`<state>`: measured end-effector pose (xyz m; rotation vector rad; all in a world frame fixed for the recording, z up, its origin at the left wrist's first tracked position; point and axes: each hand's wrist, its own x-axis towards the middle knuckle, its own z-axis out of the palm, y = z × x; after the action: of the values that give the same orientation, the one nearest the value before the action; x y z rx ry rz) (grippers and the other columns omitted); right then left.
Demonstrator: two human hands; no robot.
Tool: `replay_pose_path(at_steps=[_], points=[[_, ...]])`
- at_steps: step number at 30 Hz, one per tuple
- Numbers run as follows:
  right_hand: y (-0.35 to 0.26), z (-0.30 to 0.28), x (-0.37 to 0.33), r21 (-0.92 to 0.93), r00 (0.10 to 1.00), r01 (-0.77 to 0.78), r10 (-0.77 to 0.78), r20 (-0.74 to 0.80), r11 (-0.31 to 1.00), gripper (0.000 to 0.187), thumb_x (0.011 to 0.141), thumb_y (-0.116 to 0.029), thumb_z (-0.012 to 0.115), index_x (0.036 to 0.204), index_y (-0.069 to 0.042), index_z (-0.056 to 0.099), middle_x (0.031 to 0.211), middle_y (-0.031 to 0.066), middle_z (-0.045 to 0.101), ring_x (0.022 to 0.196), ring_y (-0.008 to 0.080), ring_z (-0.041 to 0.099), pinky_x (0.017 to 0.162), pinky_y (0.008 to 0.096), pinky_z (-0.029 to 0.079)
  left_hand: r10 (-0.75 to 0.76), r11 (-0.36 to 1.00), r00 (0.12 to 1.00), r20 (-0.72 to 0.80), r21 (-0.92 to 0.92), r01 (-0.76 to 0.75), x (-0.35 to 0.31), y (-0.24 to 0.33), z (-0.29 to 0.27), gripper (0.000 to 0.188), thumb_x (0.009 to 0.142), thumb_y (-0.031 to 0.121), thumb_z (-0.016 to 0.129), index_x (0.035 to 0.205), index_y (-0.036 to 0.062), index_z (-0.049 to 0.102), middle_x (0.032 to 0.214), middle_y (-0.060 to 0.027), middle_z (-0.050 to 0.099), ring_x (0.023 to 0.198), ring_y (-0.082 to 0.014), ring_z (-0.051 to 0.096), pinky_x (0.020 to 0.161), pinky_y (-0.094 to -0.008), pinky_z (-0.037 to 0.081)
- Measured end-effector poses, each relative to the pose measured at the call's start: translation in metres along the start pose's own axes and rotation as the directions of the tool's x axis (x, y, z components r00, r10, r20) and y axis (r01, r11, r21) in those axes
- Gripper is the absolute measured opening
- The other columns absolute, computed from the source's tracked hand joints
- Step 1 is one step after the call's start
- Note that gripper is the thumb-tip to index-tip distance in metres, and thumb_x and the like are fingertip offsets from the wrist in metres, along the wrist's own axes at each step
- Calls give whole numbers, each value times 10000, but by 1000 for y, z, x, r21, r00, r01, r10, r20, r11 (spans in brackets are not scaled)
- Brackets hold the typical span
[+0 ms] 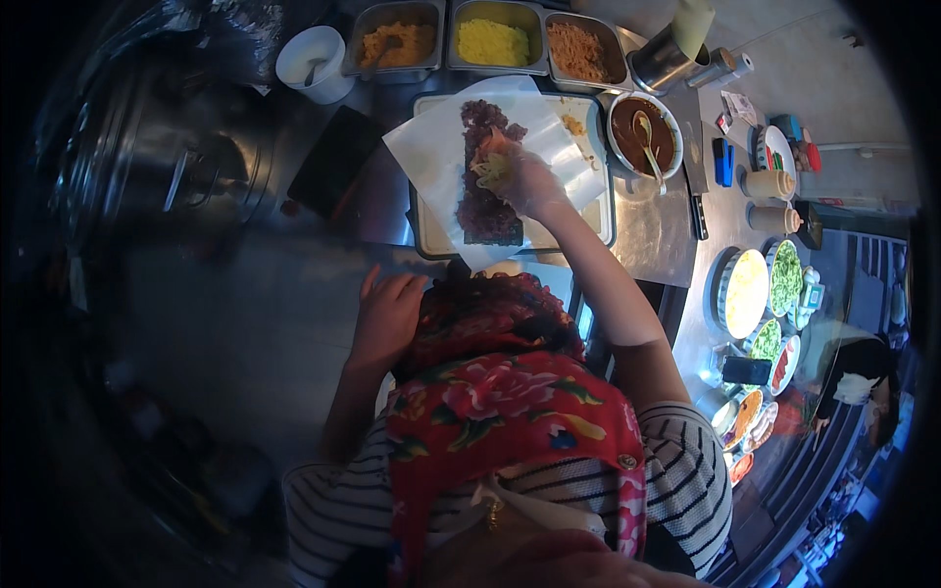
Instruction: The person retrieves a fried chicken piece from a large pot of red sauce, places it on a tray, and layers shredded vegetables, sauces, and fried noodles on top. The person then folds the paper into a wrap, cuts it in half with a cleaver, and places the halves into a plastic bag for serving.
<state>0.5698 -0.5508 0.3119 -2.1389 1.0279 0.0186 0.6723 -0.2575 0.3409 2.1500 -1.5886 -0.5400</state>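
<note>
Far left of the tray [428,227], a round metal lid [211,162] is lying in the dimness. Nearer, beyond the tray's upper left corner, a white tub [328,88] is standing with a spoon inside, and a dark flat slab [336,162] is lying just beside the tray's left rim. The left hand [387,312] is hovering or resting near the tray's lower left corner, its fingers bending, spreading loosely apart and showing nothing between them.

Behind the tray, orange shredded filling [402,41] is filling a steel pan, with yellow shredded filling [493,41] sitting in the next one. On the tray, a white sheet [426,137] is lying askew, bearing purple rice [482,211] spread over a dark seaweed sheet [493,236]. The right hand [529,184] is reaching onto the middle of the rice, touching pale shreds [495,174]; its fingers are blurring and pointing downward, so I cannot tell whether they are pinching.

Behind the tray's right end, reddish shredded filling [578,51] is sitting in a third pan. Just right of the tray, a white bowl [678,135] is holding brown sauce and a spoon [644,127]. Farther right, a black-handled knife [699,216] is lying, and well beyond the tray a person [858,377] is leaning.
</note>
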Motion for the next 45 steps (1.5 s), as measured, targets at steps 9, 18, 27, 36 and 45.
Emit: replay_pose_path(at_steps=[9,18,27,36,45], points=[[14,25,-7,-340,958,181,-244,-152,923,335,802,-60,630,1122,13,562,964,237,651,868,394,671,757,454,549,175,984,984,-18,-16,-175,56,7,13,284,898,49,603,1180,54,641,1073,-94,628,1007,-263,608,1109,-501,317],[121,-108,-146,87,860,363,-298,-414,928,277,962,-217,538,1163,-46,622,1077,168,653,974,323,659,872,424,522,438,896,896,71,40,-442,128,66,56,274,930,46,570,1192,26,648,1098,-135,655,1071,-288,615,1098,-505,348],[524,-362,-418,-168,538,-828,673,-507,535,245,800,-61,609,1029,-66,697,904,147,709,849,309,688,774,395,537,511,835,793,333,26,-549,156,223,104,239,928,36,558,1144,29,659,1036,-109,670,1017,-265,632,1097,-472,350],[596,-323,-470,153,459,-783,727,-510,602,423,806,-49,696,1226,-24,647,1070,168,686,950,260,707,749,377,574,551,803,723,416,-29,-595,173,279,122,248,891,6,590,1130,35,651,1014,-139,670,993,-304,637,1089,-487,358],[606,-291,-521,924,46,-17,924,-380,381,308,883,-41,680,1191,-45,672,1083,29,675,795,136,669,662,249,573,606,755,670,429,-45,-654,175,279,137,285,872,31,608,1153,40,657,1038,-121,662,995,-285,631,1102,-491,338]])
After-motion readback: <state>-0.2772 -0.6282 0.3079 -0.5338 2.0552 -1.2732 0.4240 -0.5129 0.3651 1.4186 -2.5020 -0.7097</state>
